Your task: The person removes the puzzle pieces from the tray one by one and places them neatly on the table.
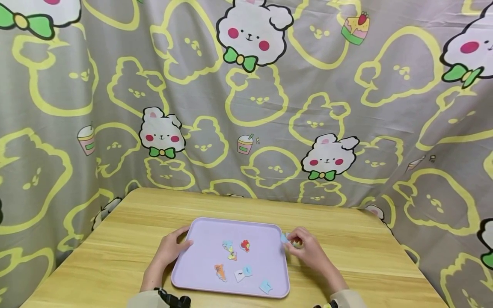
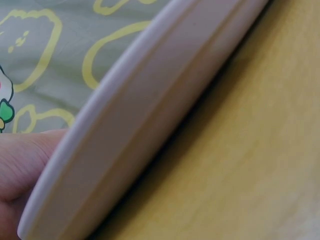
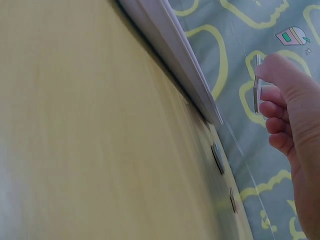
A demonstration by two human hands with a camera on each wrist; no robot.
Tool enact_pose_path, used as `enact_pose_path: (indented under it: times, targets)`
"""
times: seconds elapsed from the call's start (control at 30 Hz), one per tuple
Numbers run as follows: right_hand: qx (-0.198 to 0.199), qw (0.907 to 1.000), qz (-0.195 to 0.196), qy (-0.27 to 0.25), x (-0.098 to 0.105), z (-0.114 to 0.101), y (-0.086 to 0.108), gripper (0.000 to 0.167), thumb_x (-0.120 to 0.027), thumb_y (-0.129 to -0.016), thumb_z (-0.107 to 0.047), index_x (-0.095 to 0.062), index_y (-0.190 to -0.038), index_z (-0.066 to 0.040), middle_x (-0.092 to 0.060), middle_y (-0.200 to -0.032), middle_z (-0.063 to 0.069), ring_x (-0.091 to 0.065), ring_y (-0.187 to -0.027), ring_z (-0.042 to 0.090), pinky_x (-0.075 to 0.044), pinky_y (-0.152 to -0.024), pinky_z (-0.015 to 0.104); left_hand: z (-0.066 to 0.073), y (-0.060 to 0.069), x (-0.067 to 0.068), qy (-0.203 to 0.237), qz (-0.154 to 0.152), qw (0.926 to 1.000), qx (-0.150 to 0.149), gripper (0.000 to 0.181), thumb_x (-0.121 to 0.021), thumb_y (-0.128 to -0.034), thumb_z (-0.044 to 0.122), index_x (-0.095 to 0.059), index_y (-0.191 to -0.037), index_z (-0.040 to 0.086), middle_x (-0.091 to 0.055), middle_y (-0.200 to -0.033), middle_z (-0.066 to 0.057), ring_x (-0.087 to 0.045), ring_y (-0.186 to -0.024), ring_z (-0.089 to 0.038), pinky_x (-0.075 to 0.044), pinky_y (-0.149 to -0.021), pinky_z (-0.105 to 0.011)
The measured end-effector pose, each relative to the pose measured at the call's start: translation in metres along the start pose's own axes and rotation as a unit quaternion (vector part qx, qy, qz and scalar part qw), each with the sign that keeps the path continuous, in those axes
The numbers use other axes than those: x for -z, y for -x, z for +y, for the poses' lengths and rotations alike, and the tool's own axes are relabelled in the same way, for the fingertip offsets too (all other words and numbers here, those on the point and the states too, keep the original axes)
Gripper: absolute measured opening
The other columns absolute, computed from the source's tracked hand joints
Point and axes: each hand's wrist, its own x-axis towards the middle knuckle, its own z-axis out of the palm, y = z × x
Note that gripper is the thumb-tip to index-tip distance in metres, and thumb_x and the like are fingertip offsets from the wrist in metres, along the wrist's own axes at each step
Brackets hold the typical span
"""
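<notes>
A lilac tray (image 1: pixel 208 231) lies on the table. My left hand (image 1: pixel 172 247) grips its left edge, with the thumb over the rim; in the left wrist view part of that hand (image 2: pixel 22 165) shows behind the tray's side wall (image 2: pixel 135 110). Just above the right rim, my right hand (image 1: pixel 308 248) pinches a small light blue flat piece (image 1: pixel 284 238), which appears edge-on in the right wrist view (image 3: pixel 257 85). Several flat pieces lie on the tray: a red one (image 1: pixel 245 245), an orange one (image 1: pixel 220 272), a blue-and-yellow one (image 1: pixel 230 250), a white-and-blue one (image 1: pixel 243 273) and a light blue one (image 1: pixel 265 286).
Beside the tray, two thin pieces lie on the wooden table, one nearer (image 3: pixel 217 158) and one lower (image 3: pixel 233 200) in the right wrist view; my right hand partly hides them in the head view. A patterned curtain (image 1: pixel 265 171) hangs behind the table and along both sides.
</notes>
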Motion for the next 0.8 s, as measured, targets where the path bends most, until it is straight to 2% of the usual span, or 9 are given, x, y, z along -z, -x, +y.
enact_pose_path:
  times: [0.13,0.3,0.63,0.8]
  targets:
    - [-0.008,0.9999,0.002,0.006,0.006,0.002,0.002,0.023,-0.077,-0.070,0.007,-0.064,-0.082,-0.008,-0.059,-0.078,-0.003,-0.052,-0.068,0.014,-0.047,-0.056,0.020,-0.002,-0.001,0.000,-0.002,0.000,1.0000,-0.003,0.052,-0.064,-0.0934,0.014,-0.049,-0.142,0.002,-0.048,-0.143,-0.031,-0.041,-0.133,-0.052,-0.037,-0.108,-0.063]
    - [-0.037,0.9992,-0.005,0.011,0.012,0.006,0.005,0.022,-0.079,-0.070,0.004,-0.065,-0.082,-0.008,-0.058,-0.077,-0.003,-0.051,-0.067,0.012,-0.046,-0.055,0.018,-0.003,-0.002,0.001,-0.003,-0.003,1.0000,-0.005,0.053,-0.064,-0.0934,0.015,-0.049,-0.142,0.002,-0.048,-0.142,-0.031,-0.041,-0.133,-0.053,-0.037,-0.108,-0.063]
    - [-0.041,0.9982,0.008,0.043,0.022,0.014,0.011,0.024,-0.079,-0.069,0.005,-0.065,-0.082,-0.011,-0.057,-0.077,-0.008,-0.049,-0.068,0.004,-0.045,-0.056,0.017,-0.003,-0.002,0.000,0.000,-0.006,1.0000,0.000,0.053,-0.064,-0.0937,0.016,-0.049,-0.142,0.002,-0.047,-0.143,-0.032,-0.041,-0.134,-0.053,-0.037,-0.109,-0.064]
    - [-0.050,0.9972,0.007,0.055,0.029,0.018,0.014,0.024,-0.079,-0.069,0.004,-0.065,-0.081,-0.011,-0.058,-0.078,-0.007,-0.050,-0.069,0.006,-0.047,-0.057,0.018,-0.003,-0.002,0.000,-0.003,-0.004,1.0000,-0.003,0.053,-0.064,-0.0934,0.015,-0.049,-0.142,0.002,-0.048,-0.143,-0.032,-0.041,-0.133,-0.053,-0.037,-0.108,-0.064]
